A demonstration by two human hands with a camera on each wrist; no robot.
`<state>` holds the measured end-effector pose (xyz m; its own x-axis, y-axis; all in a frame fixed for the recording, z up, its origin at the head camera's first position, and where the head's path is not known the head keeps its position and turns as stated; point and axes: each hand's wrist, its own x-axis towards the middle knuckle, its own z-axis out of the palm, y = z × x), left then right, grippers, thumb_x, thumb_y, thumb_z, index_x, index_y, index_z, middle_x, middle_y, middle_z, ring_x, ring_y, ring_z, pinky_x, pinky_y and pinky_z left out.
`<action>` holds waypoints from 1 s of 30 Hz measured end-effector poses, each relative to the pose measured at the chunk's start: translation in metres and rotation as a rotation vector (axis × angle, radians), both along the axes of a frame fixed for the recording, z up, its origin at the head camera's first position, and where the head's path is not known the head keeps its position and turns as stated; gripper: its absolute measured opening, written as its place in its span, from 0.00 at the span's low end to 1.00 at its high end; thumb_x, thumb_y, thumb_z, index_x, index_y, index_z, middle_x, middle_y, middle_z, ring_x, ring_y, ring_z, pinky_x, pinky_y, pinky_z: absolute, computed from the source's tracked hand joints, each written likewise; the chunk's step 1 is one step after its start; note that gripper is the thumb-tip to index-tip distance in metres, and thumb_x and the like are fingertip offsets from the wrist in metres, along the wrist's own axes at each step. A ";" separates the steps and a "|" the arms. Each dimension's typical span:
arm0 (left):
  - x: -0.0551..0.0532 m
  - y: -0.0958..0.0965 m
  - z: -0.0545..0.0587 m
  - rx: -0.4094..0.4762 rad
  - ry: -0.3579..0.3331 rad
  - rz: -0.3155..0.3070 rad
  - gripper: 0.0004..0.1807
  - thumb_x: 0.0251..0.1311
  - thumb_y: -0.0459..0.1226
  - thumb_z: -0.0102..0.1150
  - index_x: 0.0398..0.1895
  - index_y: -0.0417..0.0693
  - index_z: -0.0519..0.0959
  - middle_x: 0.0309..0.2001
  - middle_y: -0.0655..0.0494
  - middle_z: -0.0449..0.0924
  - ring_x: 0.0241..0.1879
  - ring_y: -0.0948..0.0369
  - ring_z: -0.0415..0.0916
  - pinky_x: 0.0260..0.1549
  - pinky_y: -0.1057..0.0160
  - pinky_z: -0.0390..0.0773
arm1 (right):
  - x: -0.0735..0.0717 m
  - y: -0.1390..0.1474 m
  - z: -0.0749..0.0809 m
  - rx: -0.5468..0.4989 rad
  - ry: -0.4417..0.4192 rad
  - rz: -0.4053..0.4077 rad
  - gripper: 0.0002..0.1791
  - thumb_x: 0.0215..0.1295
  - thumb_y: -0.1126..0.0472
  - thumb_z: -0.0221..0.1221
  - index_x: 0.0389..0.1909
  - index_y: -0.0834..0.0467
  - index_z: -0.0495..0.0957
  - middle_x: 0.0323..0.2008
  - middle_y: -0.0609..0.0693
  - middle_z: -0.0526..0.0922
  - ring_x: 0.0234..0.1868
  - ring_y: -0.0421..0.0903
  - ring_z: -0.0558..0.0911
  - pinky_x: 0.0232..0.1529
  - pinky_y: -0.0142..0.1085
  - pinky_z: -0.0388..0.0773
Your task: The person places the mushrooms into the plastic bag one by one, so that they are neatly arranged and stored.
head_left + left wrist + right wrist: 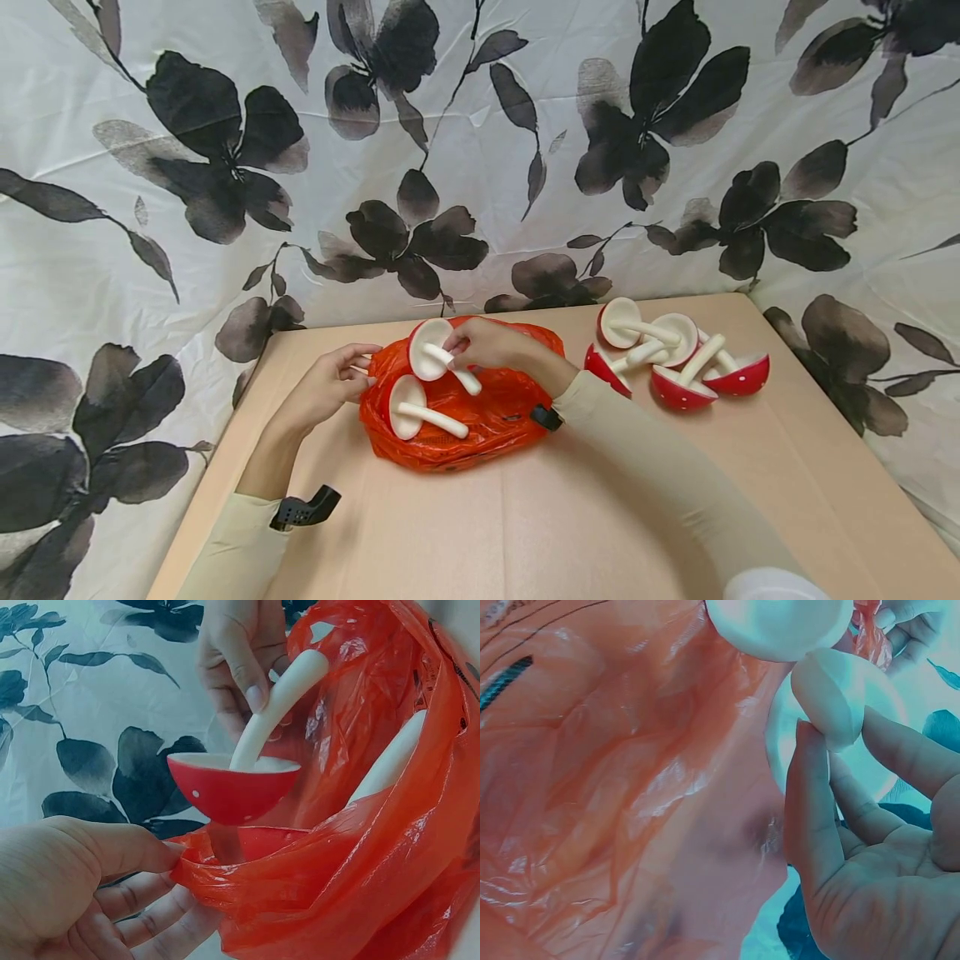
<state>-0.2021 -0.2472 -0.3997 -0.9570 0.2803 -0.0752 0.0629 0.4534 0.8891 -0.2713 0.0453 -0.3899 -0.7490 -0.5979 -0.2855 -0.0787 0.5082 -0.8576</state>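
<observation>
A toy mushroom with a red, white-dotted cap and white stem is pinched by the stem in my right hand, over the left side of an orange-red plastic bag. Just nearer to me, a second mushroom lies in the bag's opening, stem pointing right. My left hand holds the bag's left rim, thumb above it and fingers below in the left wrist view. There, the raised cap hangs above the other cap, which the bag partly hides. In the right wrist view, thumb and fingers grip the stem's end.
Several more mushrooms lie in a heap at the back right of the light wooden table. A white cloth with dark flowers hangs behind the table's far edge. A white round object shows at the bottom right.
</observation>
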 end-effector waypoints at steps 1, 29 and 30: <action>0.000 0.000 0.000 -0.001 0.000 0.001 0.26 0.66 0.26 0.53 0.68 0.38 0.70 0.50 0.34 0.76 0.46 0.41 0.81 0.37 0.59 0.88 | -0.001 -0.002 0.000 0.005 -0.004 0.001 0.16 0.66 0.65 0.66 0.53 0.62 0.81 0.41 0.53 0.82 0.41 0.46 0.81 0.53 0.49 0.84; -0.008 -0.001 0.002 0.000 0.010 -0.006 0.26 0.65 0.25 0.52 0.68 0.38 0.70 0.50 0.35 0.77 0.41 0.52 0.81 0.36 0.61 0.87 | -0.005 -0.044 -0.013 0.128 -0.033 -0.045 0.19 0.67 0.71 0.61 0.57 0.70 0.77 0.41 0.56 0.80 0.36 0.47 0.83 0.50 0.46 0.85; -0.008 -0.001 0.001 0.001 0.012 -0.008 0.26 0.65 0.25 0.52 0.68 0.37 0.70 0.50 0.35 0.77 0.41 0.53 0.81 0.36 0.61 0.87 | -0.004 -0.045 -0.014 0.116 -0.035 -0.048 0.18 0.67 0.71 0.61 0.57 0.70 0.77 0.41 0.56 0.80 0.36 0.47 0.82 0.50 0.46 0.85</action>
